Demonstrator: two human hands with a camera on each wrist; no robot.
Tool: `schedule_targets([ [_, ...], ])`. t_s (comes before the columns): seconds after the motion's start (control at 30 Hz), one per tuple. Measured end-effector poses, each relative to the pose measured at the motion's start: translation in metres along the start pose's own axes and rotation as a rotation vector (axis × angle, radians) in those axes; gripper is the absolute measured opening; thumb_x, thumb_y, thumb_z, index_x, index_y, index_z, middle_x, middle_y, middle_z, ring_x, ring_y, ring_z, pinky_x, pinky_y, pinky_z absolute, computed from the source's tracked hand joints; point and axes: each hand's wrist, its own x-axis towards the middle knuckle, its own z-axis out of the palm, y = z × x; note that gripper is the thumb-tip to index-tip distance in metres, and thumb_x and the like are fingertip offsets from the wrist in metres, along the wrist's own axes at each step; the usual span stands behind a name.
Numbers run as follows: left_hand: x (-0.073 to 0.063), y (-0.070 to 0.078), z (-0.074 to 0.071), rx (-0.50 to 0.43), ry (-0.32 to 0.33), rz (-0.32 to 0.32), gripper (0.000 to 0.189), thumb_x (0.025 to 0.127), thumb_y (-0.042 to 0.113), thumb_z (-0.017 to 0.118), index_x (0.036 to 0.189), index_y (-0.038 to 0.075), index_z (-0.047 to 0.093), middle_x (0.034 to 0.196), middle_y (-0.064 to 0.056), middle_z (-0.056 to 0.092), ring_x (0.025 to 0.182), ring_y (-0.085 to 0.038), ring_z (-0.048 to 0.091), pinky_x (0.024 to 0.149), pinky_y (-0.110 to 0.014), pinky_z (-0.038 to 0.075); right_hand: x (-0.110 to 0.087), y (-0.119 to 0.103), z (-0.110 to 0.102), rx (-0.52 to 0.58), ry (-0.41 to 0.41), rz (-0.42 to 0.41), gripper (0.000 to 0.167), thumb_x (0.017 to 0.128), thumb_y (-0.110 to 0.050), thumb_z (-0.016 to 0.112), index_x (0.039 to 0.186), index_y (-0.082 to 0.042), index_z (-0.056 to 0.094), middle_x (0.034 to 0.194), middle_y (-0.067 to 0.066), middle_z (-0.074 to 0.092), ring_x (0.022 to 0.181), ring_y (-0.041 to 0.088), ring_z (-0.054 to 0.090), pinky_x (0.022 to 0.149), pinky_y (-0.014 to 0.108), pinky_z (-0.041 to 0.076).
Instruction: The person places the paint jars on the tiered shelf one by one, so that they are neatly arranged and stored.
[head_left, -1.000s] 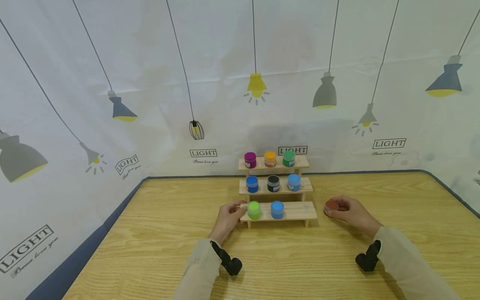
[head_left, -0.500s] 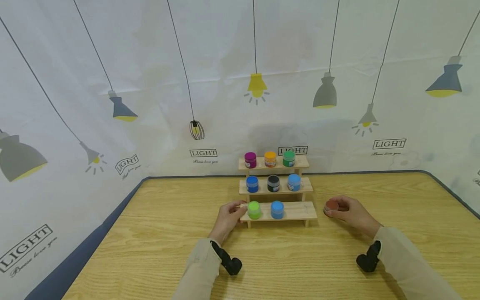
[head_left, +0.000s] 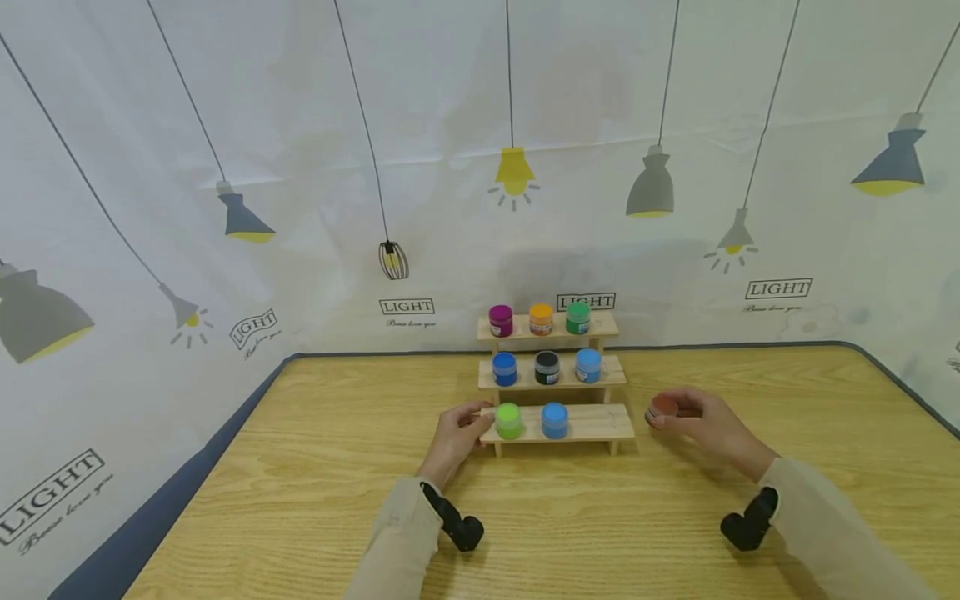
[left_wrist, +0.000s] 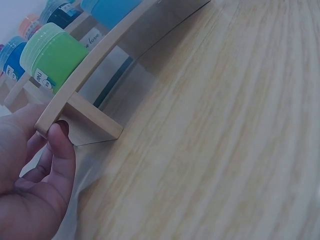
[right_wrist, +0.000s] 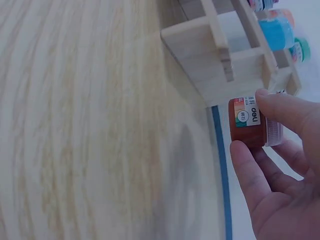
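My right hand holds a reddish-brown paint jar between thumb and fingers, right of the rack's lowest step. The right wrist view shows the jar's printed label and its clear lid. My left hand pinches the left end of the wooden step rack at its lowest step. On that step stand a light green paint jar, close to my left fingers, and a light blue paint jar. Bare wood shows to the right of the light blue jar.
The middle step bears a dark blue jar, a black jar and another light blue jar. On the top step are purple, orange and green jars. Behind the wooden table hangs a lamp-printed cloth.
My right hand has risen slightly with the reddish-brown jar, and its wrist has shifted a little to the right. The left hand and the rack have stayed put.
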Motion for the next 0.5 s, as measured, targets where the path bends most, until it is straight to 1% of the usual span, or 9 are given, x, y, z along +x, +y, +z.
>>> schedule_targets([
  [0.1, 0.0, 0.001, 0.0, -0.004, 0.003, -0.001, 0.033, 0.086, 0.019, 0.059, 0.115, 0.003, 0.058, 0.082, -0.005, 0.057, 0.06, -0.011, 0.048, 0.054, -0.024, 0.044, -0.002, -0.008, -0.001, 0.001, -0.003, -0.028, 0.058, 0.084, -0.031, 0.061, 0.125, 0.006, 0.042, 0.111, 0.02, 0.051, 0.095, 0.026, 0.052, 0.074, 0.033, 0.046],
  [0.3, 0.001, 0.001, -0.001, 0.002, 0.002, 0.001, 0.033, 0.087, 0.019, 0.059, 0.115, 0.002, 0.057, 0.08, -0.005, 0.056, 0.061, -0.011, 0.047, 0.054, -0.024, 0.044, -0.004, -0.019, 0.002, -0.022, 0.004, -0.055, 0.055, 0.084, -0.029, 0.061, 0.123, 0.006, 0.045, 0.109, 0.018, 0.053, 0.095, 0.026, 0.052, 0.073, 0.032, 0.046],
  [0.47, -0.002, 0.003, -0.001, -0.004, -0.01, -0.004, 0.035, 0.087, 0.019, 0.058, 0.117, 0.002, 0.056, 0.082, -0.005, 0.056, 0.06, -0.011, 0.047, 0.054, -0.024, 0.043, -0.006, -0.031, 0.007, -0.041, 0.013, -0.114, 0.05, 0.083, -0.025, 0.063, 0.12, 0.006, 0.049, 0.107, 0.017, 0.054, 0.094, 0.027, 0.053, 0.073, 0.032, 0.045],
  [0.5, -0.004, 0.006, -0.001, -0.007, -0.014, -0.007, 0.035, 0.087, 0.018, 0.057, 0.118, 0.001, 0.055, 0.083, -0.007, 0.057, 0.06, -0.012, 0.047, 0.054, -0.025, 0.043, -0.007, -0.033, 0.009, -0.046, 0.014, -0.127, 0.048, 0.083, -0.024, 0.063, 0.119, 0.006, 0.05, 0.107, 0.017, 0.055, 0.094, 0.027, 0.053, 0.073, 0.033, 0.045],
])
